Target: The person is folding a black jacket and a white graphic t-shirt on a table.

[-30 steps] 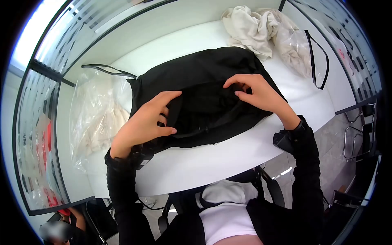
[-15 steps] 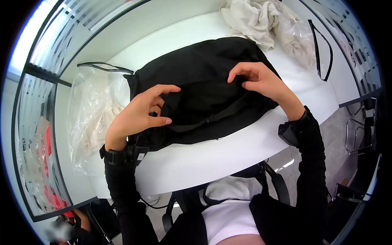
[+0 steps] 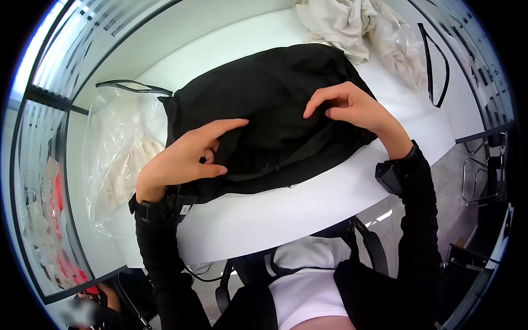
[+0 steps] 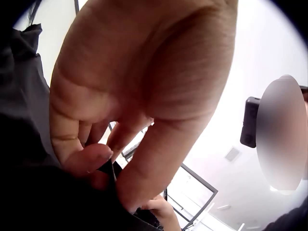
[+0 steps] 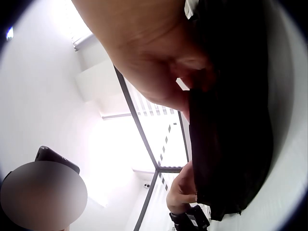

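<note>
A wide piece of folded black cloth point(image 3: 242, 82) lies across the white table, with a sunken, creased middle facing the person. At its left part is the left hand point(image 3: 184, 157), the forefinger reaching over the cloth and the thumb well apart from it. Over the right part, the right hand point(image 3: 352, 107) has its forefinger and thumb bent, with a small gap between the tips. In the left wrist view, the thumb point(image 4: 144, 173) and fingertips are right at the dark fabric. The right wrist view has the fingers point(image 5: 199, 72) at the cloth's upper edge.
Clear plastic bags with black straps flank the cloth: one bag point(image 3: 118, 159) at left, another point(image 3: 404, 60) at back right. Beige cloth point(image 3: 335, 25) is heaped beside the latter. Partition panels point(image 3: 49, 181) enclose the table point(image 3: 253, 231). Another person point(image 3: 104, 300) is at lower left.
The head view has shifted a little. Both hands keep nearly the same shape over the black cloth, while the folds in its middle have flattened somewhat.
</note>
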Action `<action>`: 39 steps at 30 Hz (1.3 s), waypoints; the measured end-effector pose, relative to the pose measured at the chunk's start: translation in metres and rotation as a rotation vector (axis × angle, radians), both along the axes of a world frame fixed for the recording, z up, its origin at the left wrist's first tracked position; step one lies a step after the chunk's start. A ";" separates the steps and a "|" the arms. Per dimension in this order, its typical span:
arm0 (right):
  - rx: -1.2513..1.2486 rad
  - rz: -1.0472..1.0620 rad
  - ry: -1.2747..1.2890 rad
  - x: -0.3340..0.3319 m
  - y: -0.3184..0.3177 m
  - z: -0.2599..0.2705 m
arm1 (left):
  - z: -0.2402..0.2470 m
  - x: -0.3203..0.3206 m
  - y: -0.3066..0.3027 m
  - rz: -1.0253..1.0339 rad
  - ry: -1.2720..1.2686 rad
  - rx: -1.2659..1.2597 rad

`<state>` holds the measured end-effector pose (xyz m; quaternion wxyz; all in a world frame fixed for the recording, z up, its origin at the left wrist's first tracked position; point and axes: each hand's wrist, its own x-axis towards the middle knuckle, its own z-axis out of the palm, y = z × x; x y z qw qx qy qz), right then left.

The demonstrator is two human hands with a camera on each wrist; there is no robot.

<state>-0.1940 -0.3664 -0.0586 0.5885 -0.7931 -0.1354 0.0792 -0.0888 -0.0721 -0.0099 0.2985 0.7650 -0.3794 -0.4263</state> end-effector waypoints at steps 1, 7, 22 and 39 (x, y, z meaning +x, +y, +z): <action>-0.016 -0.021 0.013 -0.001 0.002 0.001 | -0.001 0.001 0.001 -0.011 0.017 0.027; -0.010 -0.023 0.038 -0.002 0.001 0.001 | -0.002 0.000 -0.004 -0.010 -0.006 -0.171; 0.321 -0.039 0.288 -0.001 -0.006 0.006 | -0.019 0.021 0.003 0.162 0.336 -0.483; -0.080 -0.183 0.437 -0.008 0.000 0.015 | 0.000 -0.007 0.000 0.151 -0.095 -0.110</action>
